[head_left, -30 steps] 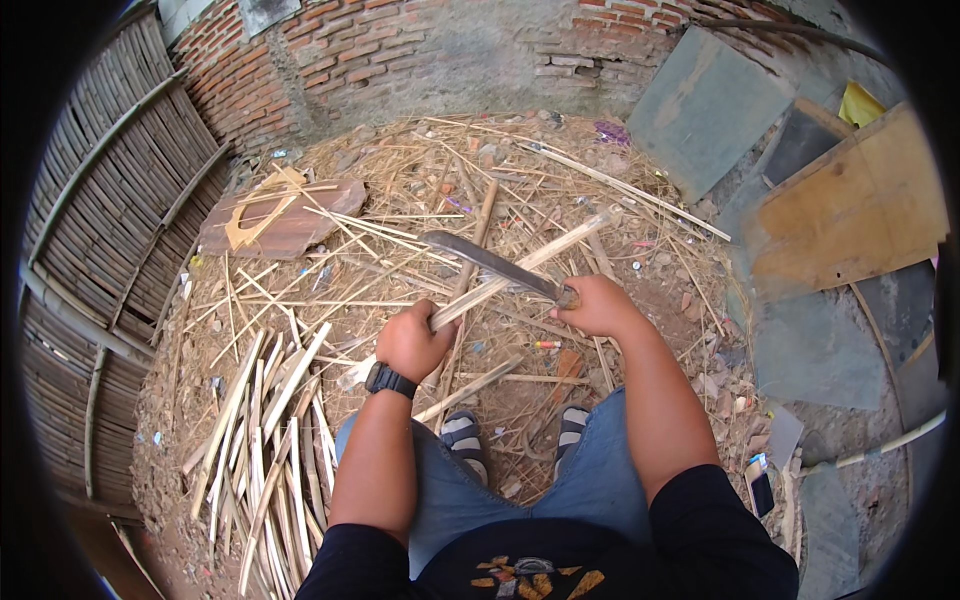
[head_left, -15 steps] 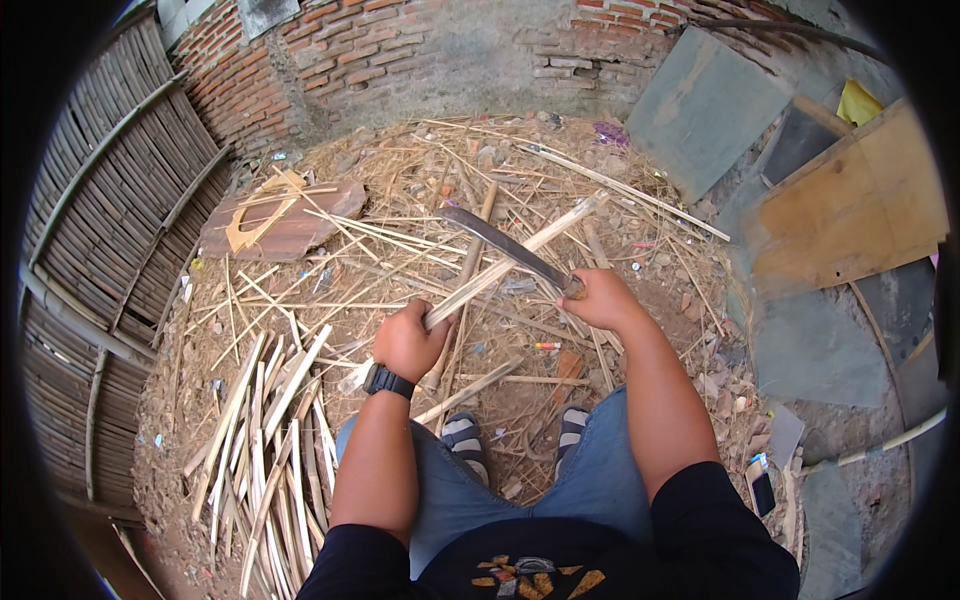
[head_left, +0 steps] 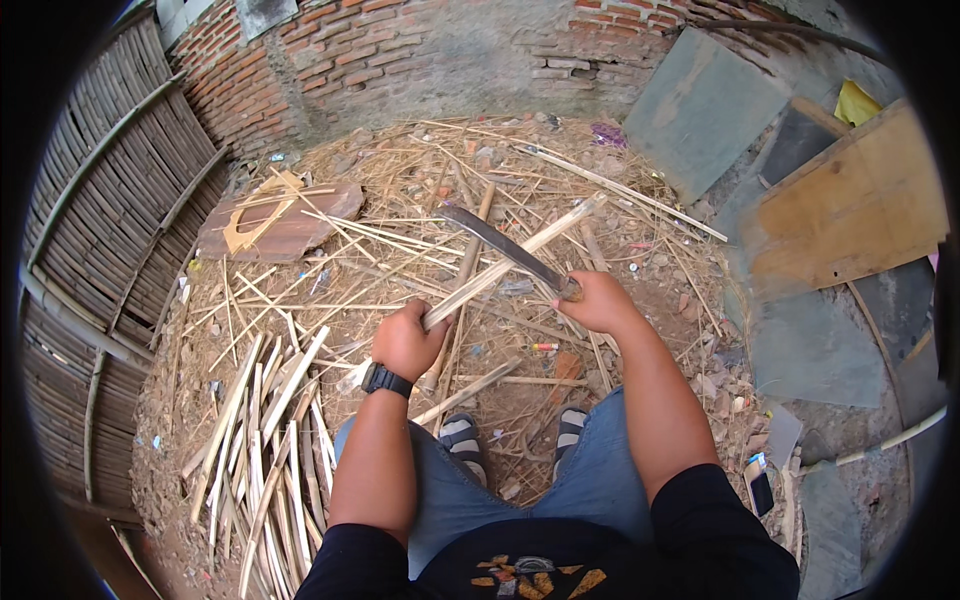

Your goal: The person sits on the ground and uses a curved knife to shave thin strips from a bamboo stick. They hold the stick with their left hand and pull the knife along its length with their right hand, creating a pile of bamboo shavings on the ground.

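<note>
My left hand (head_left: 408, 342), with a black watch on its wrist, is closed round the near end of a pale split bamboo strip (head_left: 556, 229). The strip slants up and away to the right. In my right hand (head_left: 598, 301) is the handle of a machete (head_left: 505, 244), whose dark curved blade lies across the strip at about its middle and points to the far left. Whether the edge has entered the strip I cannot tell. Below my left forearm, to its left, lies a pile of split bamboo strips (head_left: 262, 455).
A brown board (head_left: 330, 205) with a pale cut-out frame lies at far left, before a brick wall (head_left: 350, 60). A bamboo fence (head_left: 100, 180) stands left. Grey sheets (head_left: 705, 105) and a tan panel (head_left: 850, 215) lean right. A phone (head_left: 761, 492) lies lower right.
</note>
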Action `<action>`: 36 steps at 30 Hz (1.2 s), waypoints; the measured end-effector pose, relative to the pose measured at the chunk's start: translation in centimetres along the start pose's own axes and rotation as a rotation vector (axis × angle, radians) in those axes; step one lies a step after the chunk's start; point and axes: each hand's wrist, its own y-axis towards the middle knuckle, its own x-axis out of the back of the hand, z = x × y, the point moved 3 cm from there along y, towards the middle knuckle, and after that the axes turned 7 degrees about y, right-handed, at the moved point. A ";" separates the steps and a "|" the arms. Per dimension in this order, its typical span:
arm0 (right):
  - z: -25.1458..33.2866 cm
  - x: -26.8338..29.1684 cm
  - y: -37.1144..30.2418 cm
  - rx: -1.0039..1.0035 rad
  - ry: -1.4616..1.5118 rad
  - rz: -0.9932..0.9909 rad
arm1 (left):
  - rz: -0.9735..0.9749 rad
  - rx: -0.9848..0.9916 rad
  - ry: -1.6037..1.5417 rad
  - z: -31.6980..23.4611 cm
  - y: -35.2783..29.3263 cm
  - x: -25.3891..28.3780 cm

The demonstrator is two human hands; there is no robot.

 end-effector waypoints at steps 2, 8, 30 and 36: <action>-0.1 -0.4 -0.2 0.000 -0.006 -0.033 | 0.017 0.004 0.018 -0.1 0.0 0.0; 0.4 -0.1 -0.1 -0.031 -0.028 0.045 | 0.026 0.022 0.017 0.4 -0.1 0.1; 1.1 -1.7 -0.2 0.057 -0.100 0.130 | 0.167 -0.058 0.051 -0.4 -0.4 -0.1; 1.4 -0.9 -0.4 0.033 -0.063 0.106 | 0.176 -0.047 0.070 -0.4 -0.5 -0.2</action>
